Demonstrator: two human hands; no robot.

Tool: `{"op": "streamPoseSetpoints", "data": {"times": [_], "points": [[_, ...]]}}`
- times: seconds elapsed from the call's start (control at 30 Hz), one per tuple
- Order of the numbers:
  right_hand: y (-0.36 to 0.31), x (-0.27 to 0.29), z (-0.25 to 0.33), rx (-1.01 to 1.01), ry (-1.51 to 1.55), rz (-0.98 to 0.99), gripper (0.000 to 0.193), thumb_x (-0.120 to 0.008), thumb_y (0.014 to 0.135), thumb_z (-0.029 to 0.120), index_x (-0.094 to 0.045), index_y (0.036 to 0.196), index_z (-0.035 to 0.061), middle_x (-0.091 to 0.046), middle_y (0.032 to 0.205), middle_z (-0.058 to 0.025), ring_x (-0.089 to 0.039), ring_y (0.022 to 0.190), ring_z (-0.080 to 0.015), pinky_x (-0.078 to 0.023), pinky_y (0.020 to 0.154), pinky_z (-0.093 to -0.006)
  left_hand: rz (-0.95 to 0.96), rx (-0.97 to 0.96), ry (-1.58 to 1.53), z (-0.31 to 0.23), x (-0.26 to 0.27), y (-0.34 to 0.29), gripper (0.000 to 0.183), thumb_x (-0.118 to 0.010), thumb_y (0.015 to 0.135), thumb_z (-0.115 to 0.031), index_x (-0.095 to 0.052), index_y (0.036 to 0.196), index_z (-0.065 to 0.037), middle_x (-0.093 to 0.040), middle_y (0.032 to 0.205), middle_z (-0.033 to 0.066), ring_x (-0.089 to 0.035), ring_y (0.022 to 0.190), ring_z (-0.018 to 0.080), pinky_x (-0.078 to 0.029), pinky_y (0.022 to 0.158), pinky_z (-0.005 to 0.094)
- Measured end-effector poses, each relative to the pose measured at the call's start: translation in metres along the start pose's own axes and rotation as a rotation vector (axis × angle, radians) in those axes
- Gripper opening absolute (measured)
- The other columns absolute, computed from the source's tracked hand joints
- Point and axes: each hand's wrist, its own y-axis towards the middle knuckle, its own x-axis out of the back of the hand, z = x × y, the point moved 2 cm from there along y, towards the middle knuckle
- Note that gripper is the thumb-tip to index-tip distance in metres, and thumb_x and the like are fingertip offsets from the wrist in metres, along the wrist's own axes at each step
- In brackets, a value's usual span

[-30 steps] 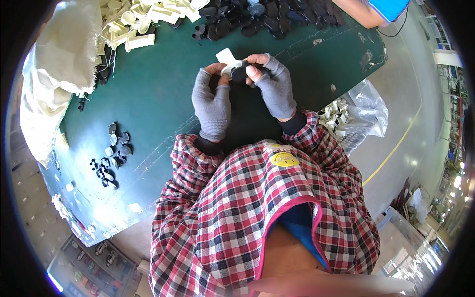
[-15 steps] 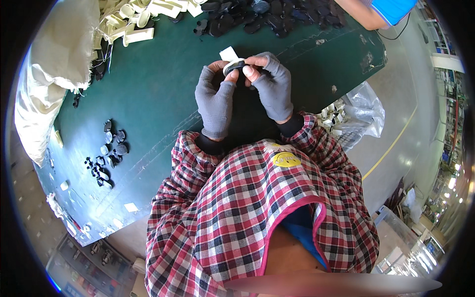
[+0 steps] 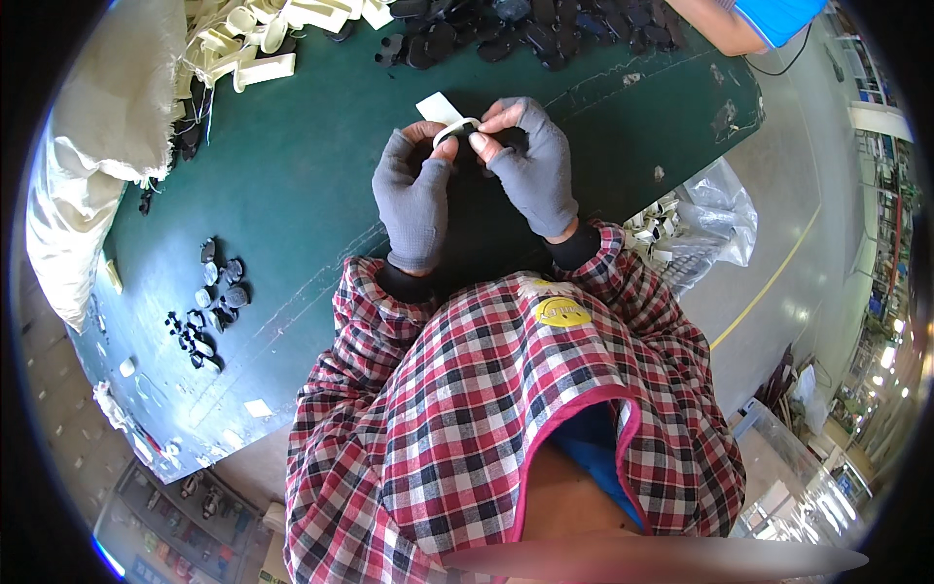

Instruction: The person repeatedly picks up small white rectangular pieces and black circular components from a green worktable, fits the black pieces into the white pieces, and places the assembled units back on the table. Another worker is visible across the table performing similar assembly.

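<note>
My left hand (image 3: 416, 200), in a grey fingerless glove, pinches a cream plastic part (image 3: 439, 108) with a rounded cup-like end and a flat tab pointing away from me. Against that rounded end lies a small black piece (image 3: 459, 134), partly hidden by the fingers. The thumb and fingertips of my right hand (image 3: 538, 170), gloved the same way, close on the black piece at the right edge of the cream part. Both hands are held close together above the green table (image 3: 321, 165).
Loose cream parts (image 3: 263, 70) pile up at the far left beside a white woven sack (image 3: 117, 97). Black pieces (image 3: 535, 34) heap along the far side, with a smaller black cluster (image 3: 219, 302) at left. A clear bag (image 3: 715, 214) hangs at right; another person's arm (image 3: 725, 24) shows beyond.
Both hands have shifted slightly, the left one a little leftward. The cream part has turned, so its tab leans more to the left and less of the black piece shows.
</note>
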Motion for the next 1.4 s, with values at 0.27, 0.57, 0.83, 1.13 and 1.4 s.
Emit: {"op": "streamPoseSetpoints", "data": {"times": [0.27, 0.57, 0.83, 1.13, 1.4], "points": [[0.005, 0.006, 0.006, -0.123, 0.051, 0.071, 0.007, -0.071, 0.093, 0.003, -0.065, 0.098, 0.0022, -0.065, 0.104, -0.0052, -0.062, 0.071, -0.0065, -0.051, 0.061, -0.0193, 0.023, 0.015, 0.098, -0.004, -0.001, -0.004, 0.021, -0.070, 0.094, -0.002, -0.065, 0.114, 0.004, -0.067, 0.092, 0.0022, -0.058, 0.078, 0.0070, -0.047, 0.070, 0.0208], [0.014, 0.003, 0.011, 0.263, -0.338, 0.183, 0.011, -0.071, 0.090, 0.005, -0.073, 0.101, 0.0051, -0.066, 0.096, -0.0082, -0.068, 0.088, -0.0232, -0.056, 0.076, -0.0317, 0.037, -0.097, 0.113, 0.002, 0.004, 0.000, 0.015, -0.069, 0.090, 0.005, -0.067, 0.105, 0.002, -0.064, 0.090, -0.0005, -0.055, 0.079, 0.0059, -0.046, 0.072, 0.0210], [0.011, -0.003, 0.018, 0.387, -0.482, 0.154, 0.036, -0.077, 0.083, 0.009, -0.071, 0.118, 0.0109, -0.060, 0.116, -0.0084, -0.064, 0.108, -0.0274, -0.055, 0.091, -0.0348, 0.073, -0.066, 0.251, -0.009, 0.013, 0.006, 0.013, -0.069, 0.091, 0.002, -0.070, 0.104, 0.003, -0.067, 0.086, 0.0009, -0.058, 0.076, 0.0078, -0.049, 0.070, 0.0231], [0.000, -0.002, 0.008, -0.107, 0.093, 0.035, 0.023, -0.071, 0.091, 0.006, -0.062, 0.111, 0.0041, -0.063, 0.105, -0.0076, -0.065, 0.090, -0.0147, -0.054, 0.078, -0.0286, 0.162, -0.169, 0.137, -0.012, 0.014, 0.003, 0.028, -0.060, 0.100, -0.003, -0.061, 0.128, 0.002, -0.065, 0.117, 0.0064, -0.061, 0.104, 0.0117, -0.047, 0.096, 0.0264], [0.002, -0.006, 0.005, 0.147, -0.174, 0.162, 0.030, -0.079, 0.087, 0.007, -0.061, 0.111, 0.0031, -0.066, 0.102, -0.0052, -0.068, 0.088, -0.0124, -0.056, 0.074, -0.0274, 0.164, -0.011, -0.236, -0.004, 0.015, 0.006, 0.024, -0.064, 0.099, -0.011, -0.064, 0.119, 0.001, -0.068, 0.109, 0.0047, -0.061, 0.101, 0.0117, -0.046, 0.094, 0.0260]]}}
